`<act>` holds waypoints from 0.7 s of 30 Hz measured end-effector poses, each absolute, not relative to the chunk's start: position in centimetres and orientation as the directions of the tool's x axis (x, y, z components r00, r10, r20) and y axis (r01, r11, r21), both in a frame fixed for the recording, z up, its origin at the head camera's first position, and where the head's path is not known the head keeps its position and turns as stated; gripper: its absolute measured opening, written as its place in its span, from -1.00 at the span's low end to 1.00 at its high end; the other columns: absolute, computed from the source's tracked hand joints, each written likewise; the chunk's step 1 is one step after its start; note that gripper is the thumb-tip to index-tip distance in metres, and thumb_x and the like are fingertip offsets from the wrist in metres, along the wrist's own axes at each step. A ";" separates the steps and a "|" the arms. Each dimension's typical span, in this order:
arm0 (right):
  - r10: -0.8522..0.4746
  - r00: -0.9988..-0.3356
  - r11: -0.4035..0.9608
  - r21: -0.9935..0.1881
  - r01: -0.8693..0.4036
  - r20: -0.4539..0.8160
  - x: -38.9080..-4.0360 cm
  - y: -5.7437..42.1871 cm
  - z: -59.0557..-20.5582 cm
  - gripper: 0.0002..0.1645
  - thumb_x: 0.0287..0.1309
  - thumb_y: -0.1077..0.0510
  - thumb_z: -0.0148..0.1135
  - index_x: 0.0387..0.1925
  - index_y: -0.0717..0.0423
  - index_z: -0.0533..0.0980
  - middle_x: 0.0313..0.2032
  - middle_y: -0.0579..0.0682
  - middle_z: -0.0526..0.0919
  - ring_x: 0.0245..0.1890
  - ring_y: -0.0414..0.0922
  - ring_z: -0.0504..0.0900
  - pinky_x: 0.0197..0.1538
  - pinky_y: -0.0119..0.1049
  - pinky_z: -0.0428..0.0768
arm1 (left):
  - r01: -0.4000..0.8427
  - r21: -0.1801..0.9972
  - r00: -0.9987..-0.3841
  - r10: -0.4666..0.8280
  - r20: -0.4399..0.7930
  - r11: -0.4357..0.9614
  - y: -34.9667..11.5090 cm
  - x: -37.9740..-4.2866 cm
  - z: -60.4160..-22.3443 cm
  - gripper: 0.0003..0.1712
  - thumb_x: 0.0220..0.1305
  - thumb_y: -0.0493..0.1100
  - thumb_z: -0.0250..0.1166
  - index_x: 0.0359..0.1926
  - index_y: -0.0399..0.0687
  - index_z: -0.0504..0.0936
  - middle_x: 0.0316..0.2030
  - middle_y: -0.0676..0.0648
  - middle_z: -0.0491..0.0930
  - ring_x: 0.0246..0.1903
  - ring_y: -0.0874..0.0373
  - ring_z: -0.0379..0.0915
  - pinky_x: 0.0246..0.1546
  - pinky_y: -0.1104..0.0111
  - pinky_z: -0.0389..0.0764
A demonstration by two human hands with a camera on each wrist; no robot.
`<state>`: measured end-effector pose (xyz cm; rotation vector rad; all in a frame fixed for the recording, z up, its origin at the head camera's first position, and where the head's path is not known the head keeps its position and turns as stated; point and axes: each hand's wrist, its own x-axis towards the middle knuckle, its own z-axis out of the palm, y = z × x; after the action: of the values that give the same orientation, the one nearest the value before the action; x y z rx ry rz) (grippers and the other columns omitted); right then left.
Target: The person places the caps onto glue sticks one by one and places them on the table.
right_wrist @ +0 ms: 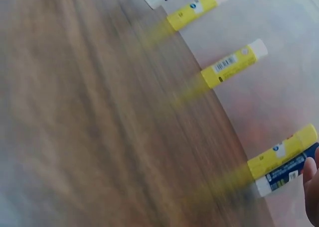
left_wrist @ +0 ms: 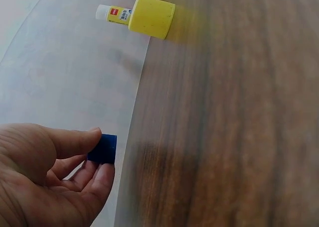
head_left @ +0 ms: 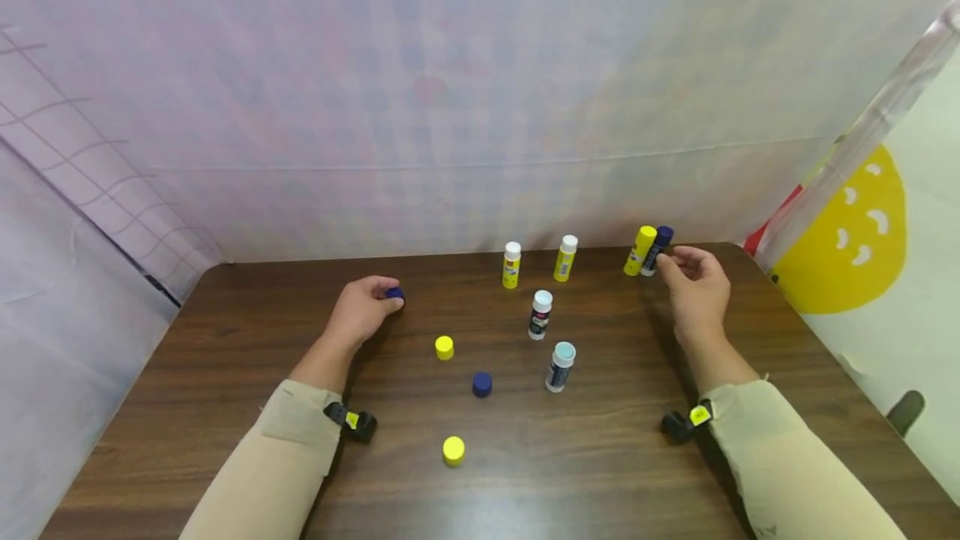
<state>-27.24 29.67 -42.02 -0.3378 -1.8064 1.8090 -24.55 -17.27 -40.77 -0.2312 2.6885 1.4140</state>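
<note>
My left hand pinches a dark blue cap between thumb and fingers, over the table's left part. At the back right, my right hand has its thumb and fingertips at the side of a dark blue glue stick. That stick stands right beside a yellow glue stick; both have their caps on. In the right wrist view only the fingers show, overlapping the blue stick's edge.
Two yellow glue sticks and two dark blue ones stand uncapped mid-table. Two yellow caps and a blue cap lie left of them. A pale curtain hangs behind the table.
</note>
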 end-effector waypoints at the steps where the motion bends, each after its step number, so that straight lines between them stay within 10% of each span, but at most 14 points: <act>1: 0.538 -0.816 0.052 -0.975 -0.218 0.211 -27.1 29.5 -41.9 -0.69 0.18 0.29 0.48 -0.05 0.26 0.61 -0.37 -0.24 0.65 -0.32 -0.30 0.55 -0.30 -0.65 0.57 | -0.180 0.811 -0.984 -0.092 -0.155 0.556 -17.3 -24.5 -40.7 -0.54 0.48 -0.20 0.31 0.33 -0.13 0.57 0.30 -0.26 0.56 0.33 -0.20 0.43 0.42 -0.07 0.42; 21: 0.290 -0.913 -0.055 -0.947 -0.315 0.287 -25.2 26.9 -40.9 -0.70 0.27 0.33 0.40 0.01 0.27 0.56 -0.24 -0.10 0.62 -0.25 -0.24 0.62 -0.21 -0.52 0.71 | -0.186 0.811 -0.983 -0.095 -0.160 0.555 -17.2 -24.2 -40.5 -0.54 0.49 -0.17 0.30 0.35 -0.08 0.56 0.34 -0.26 0.53 0.36 -0.21 0.41 0.41 -0.07 0.45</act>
<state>-25.18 26.90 -40.86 0.0267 -1.8232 2.0205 -24.19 -17.21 -40.52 -0.2432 2.6829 1.4176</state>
